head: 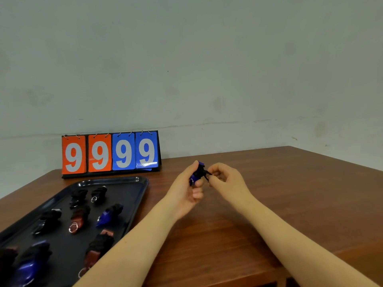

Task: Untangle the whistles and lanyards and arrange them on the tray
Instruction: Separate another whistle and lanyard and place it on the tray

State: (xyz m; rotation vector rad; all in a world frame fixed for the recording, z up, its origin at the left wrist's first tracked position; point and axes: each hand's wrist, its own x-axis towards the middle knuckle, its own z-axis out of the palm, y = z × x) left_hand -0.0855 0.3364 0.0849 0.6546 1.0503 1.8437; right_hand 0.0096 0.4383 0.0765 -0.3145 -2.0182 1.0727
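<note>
The tray [143, 183] serves as the landmark. Inside it, nearest the camera, lie wrapped whistles: a blue one [29, 268] at the near left and a brown one [93, 255] near the near-right rim. Further in lie a black one [48, 221], a second brown one [77, 219] and a second blue one [108, 214], then two more black bundles toward the far rim. Each has its cord wound around the body.

To the right of the tray, above the counter [269, 193], the left hand [186, 193] holds a blue whistle [196, 172] between thumb and curled fingers. The right hand [226, 179] pinches the black lanyard [207, 174] just beside the whistle; both grips are narrow and loaded.

Handling judgement: the whistle is probably light, rigid and smooth plastic, so take hold across its body. The lanyard is soft and limp; hold it near its free end and keep it taut, or the winding may loosen.

Behind the tray, against the wall, stands a scoreboard [110, 153] reading 9999.
</note>
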